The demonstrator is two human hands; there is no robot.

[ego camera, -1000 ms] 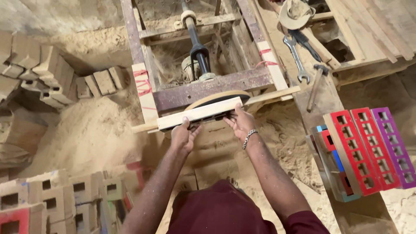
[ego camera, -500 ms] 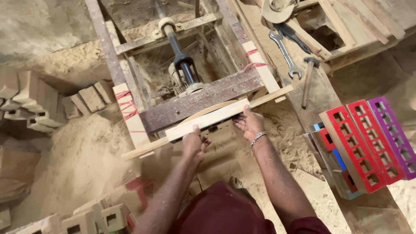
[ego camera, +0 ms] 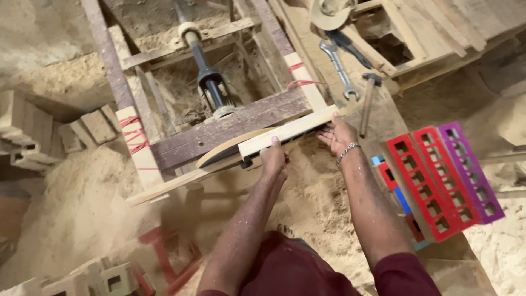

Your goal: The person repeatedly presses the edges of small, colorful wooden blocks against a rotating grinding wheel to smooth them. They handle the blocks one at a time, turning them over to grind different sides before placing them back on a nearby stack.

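No packages, labels, signs or screens showed anywhere in the view.

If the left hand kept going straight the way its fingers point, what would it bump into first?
The left hand already touches the pale wooden strip. Just past that, probably the dark wooden crossbeam, though depth is hard to judge.

Wood strip [ego camera: 287, 130] & both hands further right now.
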